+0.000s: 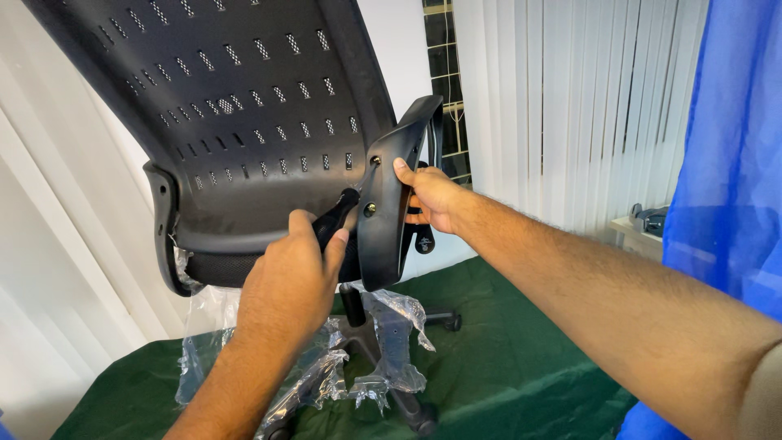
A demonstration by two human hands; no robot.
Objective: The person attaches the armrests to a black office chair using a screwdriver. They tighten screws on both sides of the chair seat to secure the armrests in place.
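Black-handled tool [334, 222] is being gripped by the left hand [289, 277], its tip set at the armrest [391, 200]; the armrest, against the chair back [244, 106], is being clasped by the right hand [428, 195]; beyond, green cloth [521, 358] is lying under plastic wrap [383, 358]

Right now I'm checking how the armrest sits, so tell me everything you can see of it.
The armrest is a black, curved piece that looks like moulded plastic, standing roughly upright against the edge of the chair back. Its flat inner face shows two fastener points, one near the top and a metal bolt head lower down. The right hand grips its far edge, thumb on the near face. The left hand holds a black-handled tool whose tip points at the lower bolt. Its lower end hangs above the plastic-wrapped chair base.
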